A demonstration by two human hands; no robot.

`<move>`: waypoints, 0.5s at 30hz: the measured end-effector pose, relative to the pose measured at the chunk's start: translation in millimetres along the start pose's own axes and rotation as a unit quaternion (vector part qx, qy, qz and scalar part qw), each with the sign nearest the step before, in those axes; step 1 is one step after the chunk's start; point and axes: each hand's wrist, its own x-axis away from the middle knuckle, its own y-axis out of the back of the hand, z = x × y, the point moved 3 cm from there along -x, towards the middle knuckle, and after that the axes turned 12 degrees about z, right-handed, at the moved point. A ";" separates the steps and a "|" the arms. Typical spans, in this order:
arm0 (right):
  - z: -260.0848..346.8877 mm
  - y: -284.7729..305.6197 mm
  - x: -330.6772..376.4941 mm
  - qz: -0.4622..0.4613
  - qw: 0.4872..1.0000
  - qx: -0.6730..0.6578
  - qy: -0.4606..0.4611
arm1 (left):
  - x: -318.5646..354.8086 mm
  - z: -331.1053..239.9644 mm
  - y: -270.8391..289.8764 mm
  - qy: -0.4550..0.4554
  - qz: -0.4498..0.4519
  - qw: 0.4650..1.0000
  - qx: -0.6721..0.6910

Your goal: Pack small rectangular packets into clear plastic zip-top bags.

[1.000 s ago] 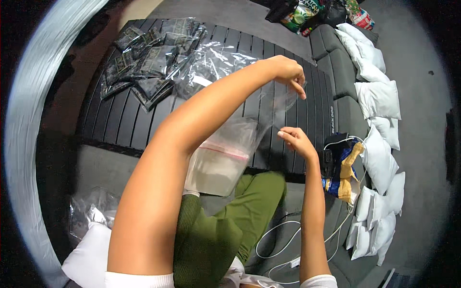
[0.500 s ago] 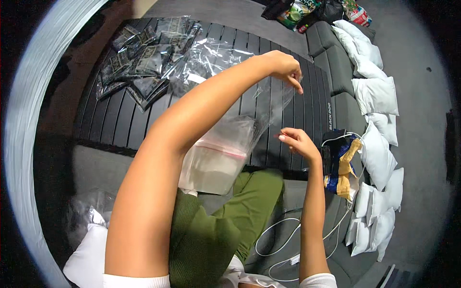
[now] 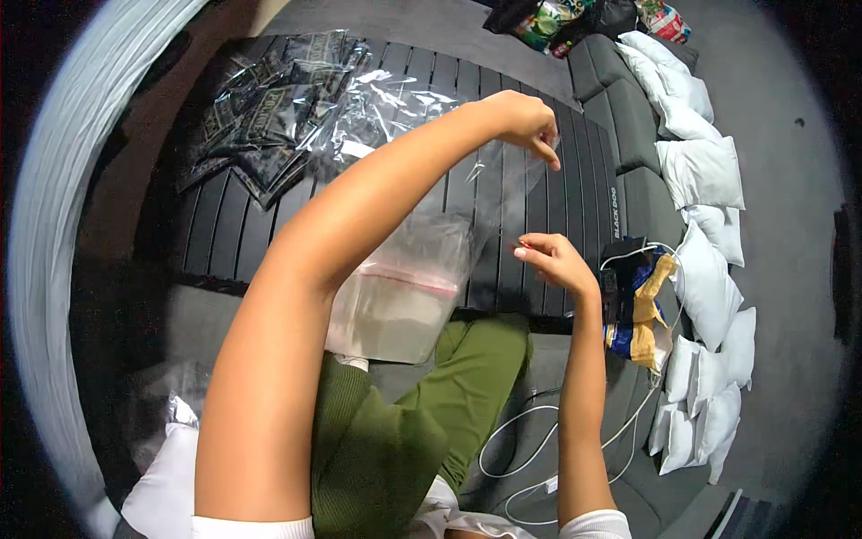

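Grip of the left hand (image 3: 525,119) is closed on a clear bag (image 3: 510,184), seemingly keeping it stretched above the tabletop (image 3: 585,208); the right hand (image 3: 560,260) pinches a small red bit (image 3: 524,243), too tiny to identify. Red-lined plastic sleeves (image 3: 395,314) overhang the near edge; black packets (image 3: 269,117) crowd the far left corner. Since a second ago, both hands have barely shifted, but the red shows more clearly.

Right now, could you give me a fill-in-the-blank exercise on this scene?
The hand higher in the picture, pinching clear plastic, is the ___ one.
The lower hand, nearer the blue and tan package, is the ___ one.
The pillows along the sofa are ___.
The trousers are ___.

Missing words: left; right; white; green.
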 end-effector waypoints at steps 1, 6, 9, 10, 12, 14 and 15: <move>0.7 -0.1 -1.8 -0.002 1.000 0.002 0.002 | -0.4 -0.9 0.1 -0.001 0.000 1.000 0.000; 10.4 0.5 -6.7 -0.031 0.998 0.048 -0.012 | 2.2 0.3 1.6 -0.010 -0.019 1.000 0.002; 13.0 0.6 -7.2 -0.027 0.999 0.033 -0.011 | 1.9 0.4 3.2 0.004 -0.005 1.000 -0.010; 13.5 0.5 -8.2 -0.023 0.999 0.028 -0.006 | 2.0 -0.5 3.6 0.003 -0.005 1.000 -0.009; 15.3 1.3 -10.6 -0.046 0.996 0.080 -0.015 | 1.1 -1.6 3.2 0.002 0.003 1.000 -0.007; 18.0 1.8 -12.7 -0.069 0.989 0.132 -0.023 | -0.1 -3.2 1.6 0.000 0.001 1.000 0.002; 20.3 0.8 -13.8 -0.056 0.990 0.127 -0.014 | -0.4 -3.2 1.0 -0.002 -0.001 1.000 0.010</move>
